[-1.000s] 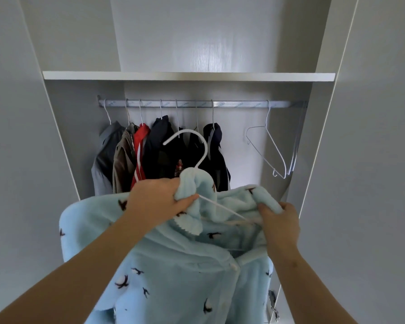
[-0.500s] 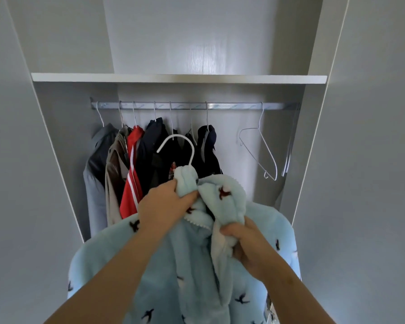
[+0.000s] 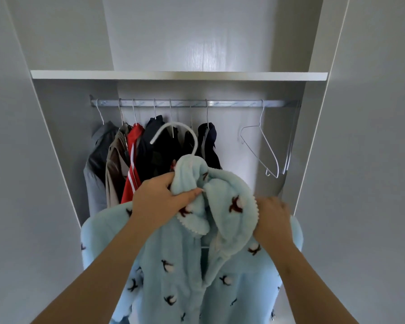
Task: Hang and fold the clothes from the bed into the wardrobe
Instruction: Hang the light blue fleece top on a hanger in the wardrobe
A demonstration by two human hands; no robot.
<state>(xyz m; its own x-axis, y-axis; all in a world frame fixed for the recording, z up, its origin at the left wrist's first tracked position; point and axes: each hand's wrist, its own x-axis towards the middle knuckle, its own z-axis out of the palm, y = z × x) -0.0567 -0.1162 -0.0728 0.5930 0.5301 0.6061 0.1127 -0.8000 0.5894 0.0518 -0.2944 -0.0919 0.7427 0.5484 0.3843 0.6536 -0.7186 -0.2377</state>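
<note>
A light blue fleece robe (image 3: 185,272) with small dark bird prints hangs on a white hanger (image 3: 185,134), held up in front of the open wardrobe below the metal rail (image 3: 232,104). My left hand (image 3: 159,202) grips the robe's collar just under the hanger's hook. My right hand (image 3: 272,218) is at the right collar edge, blurred, with its fingers curled into the fleece. The hanger's shoulders are hidden inside the robe.
Several dark, brown and red garments (image 3: 150,155) hang at the left of the rail. Two bare wire hangers (image 3: 267,148) hang at the right, with free rail between. A white shelf (image 3: 178,74) runs above. Wardrobe side panels (image 3: 372,160) flank the opening.
My right hand has moved from the middle of the collar out to its right edge, spreading the collar. The left hand keeps its grip and the robe sits slightly higher.
</note>
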